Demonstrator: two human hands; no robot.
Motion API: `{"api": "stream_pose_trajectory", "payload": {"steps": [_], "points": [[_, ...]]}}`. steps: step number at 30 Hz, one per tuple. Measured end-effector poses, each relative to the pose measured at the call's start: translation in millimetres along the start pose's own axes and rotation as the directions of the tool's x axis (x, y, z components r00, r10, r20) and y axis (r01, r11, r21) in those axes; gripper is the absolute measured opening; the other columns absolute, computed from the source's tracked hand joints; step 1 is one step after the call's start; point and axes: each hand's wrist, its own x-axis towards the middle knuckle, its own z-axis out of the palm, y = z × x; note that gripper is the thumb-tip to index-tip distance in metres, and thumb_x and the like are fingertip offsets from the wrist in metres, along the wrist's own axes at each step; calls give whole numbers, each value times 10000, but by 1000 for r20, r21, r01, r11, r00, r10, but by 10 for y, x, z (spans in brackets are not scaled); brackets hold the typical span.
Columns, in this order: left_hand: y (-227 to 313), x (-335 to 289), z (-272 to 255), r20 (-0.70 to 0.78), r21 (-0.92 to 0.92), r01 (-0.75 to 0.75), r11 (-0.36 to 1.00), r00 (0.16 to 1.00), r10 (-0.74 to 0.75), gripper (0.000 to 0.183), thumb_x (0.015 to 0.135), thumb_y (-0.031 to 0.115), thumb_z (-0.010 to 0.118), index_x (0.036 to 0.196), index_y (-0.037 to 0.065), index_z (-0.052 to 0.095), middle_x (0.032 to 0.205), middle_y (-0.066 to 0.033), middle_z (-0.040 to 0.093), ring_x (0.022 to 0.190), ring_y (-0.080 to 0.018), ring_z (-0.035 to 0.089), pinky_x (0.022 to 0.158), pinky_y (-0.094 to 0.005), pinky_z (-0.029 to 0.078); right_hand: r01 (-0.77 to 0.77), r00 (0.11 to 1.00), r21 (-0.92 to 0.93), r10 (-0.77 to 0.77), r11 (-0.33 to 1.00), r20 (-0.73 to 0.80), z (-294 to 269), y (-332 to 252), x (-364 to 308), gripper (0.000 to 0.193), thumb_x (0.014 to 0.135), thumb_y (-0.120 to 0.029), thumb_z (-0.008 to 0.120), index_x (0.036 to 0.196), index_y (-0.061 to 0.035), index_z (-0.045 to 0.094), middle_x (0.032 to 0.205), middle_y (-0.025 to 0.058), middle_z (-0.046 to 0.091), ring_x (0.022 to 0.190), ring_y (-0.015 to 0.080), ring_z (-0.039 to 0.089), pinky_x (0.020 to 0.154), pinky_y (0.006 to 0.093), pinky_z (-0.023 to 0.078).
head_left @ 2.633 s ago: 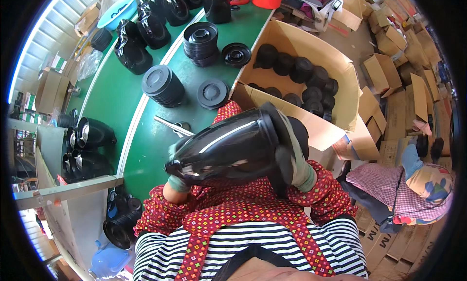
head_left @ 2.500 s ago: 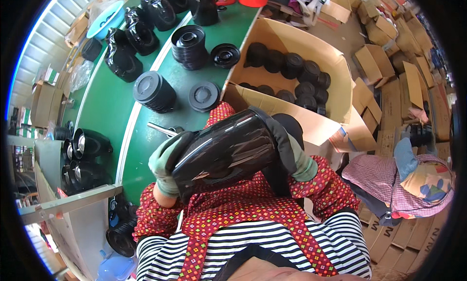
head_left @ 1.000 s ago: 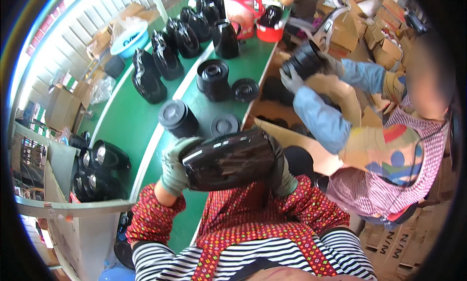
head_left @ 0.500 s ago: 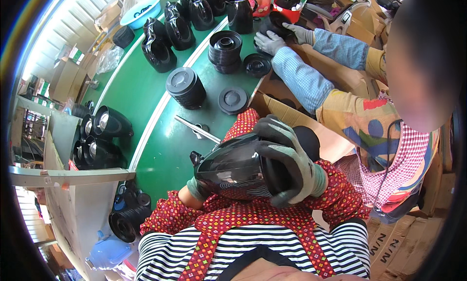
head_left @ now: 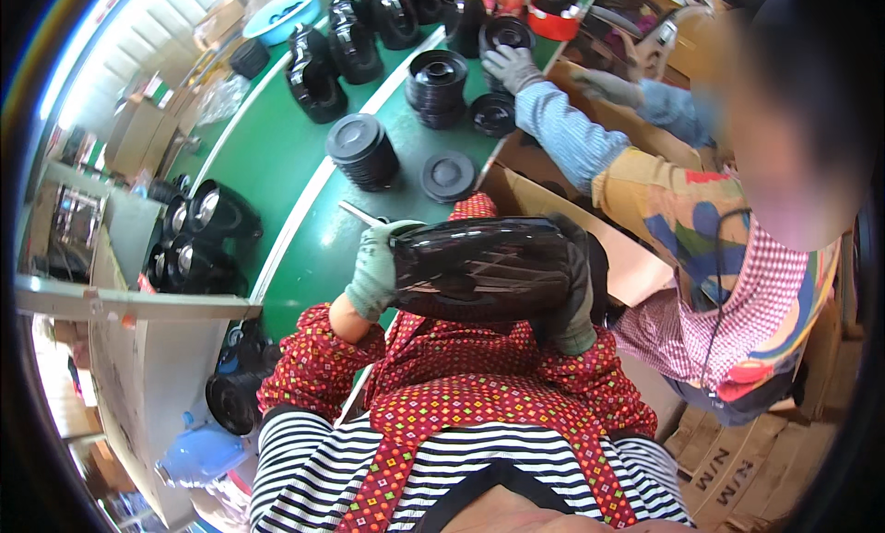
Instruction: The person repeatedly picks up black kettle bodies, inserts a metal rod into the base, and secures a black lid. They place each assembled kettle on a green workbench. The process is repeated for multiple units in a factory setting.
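A glossy black jug body (head_left: pixel 489 267) lies almost level in front of my chest, held between both hands. My left hand (head_left: pixel 373 270), in a pale green glove, closes on its left end. At the other end my right hand (head_left: pixel 576 293), gloved in dark grey and green, wraps around the wider base; some of its fingers are hidden behind the jug. Just beyond the jug, on the green table (head_left: pixel 295 284), are a pale metal bar (head_left: pixel 358 212), a flat round black disc (head_left: pixel 449 176) and a stack of grey-black discs (head_left: pixel 362 150).
More black jugs (head_left: pixel 355 44) stand along the back, and others lie at the left (head_left: pixel 221 210). Ringed black parts (head_left: pixel 436 86) are stacked near a co-worker's gloved hand (head_left: pixel 512 69). An open cardboard box (head_left: pixel 525 196) sits at the right. A pale rail (head_left: pixel 138 304) crosses at left.
The jug has swung from a slant to nearly level. My left hand has come into clear sight, while my right has shifted around the base. One co-worker's hand has drawn back from the black parts.
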Motion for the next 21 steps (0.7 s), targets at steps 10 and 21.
{"api": "stream_pose_trajectory", "payload": {"steps": [10,21], "points": [[1049,-534,535,341,292,-459,839,870,357,1047,780,237,949,1618,-2,368,1497,-266,563,1359,-350,621,1079,-415,550,-271,944,-63,278,960,179,-412,350,238,608,1133,-458,369,1400,34,606,1356,176,687,1221,285,680,1068,429,565],[540,-337,832,381,534,-578,617,816,435,567,742,213,930,1252,83,720,1483,-342,486,1270,-501,611,1068,-499,526,-592,778,455,620,665,105,-650,350,604,591,1065,-485,600,1384,12,631,1275,156,735,1114,248,720,1002,408,595]]}}
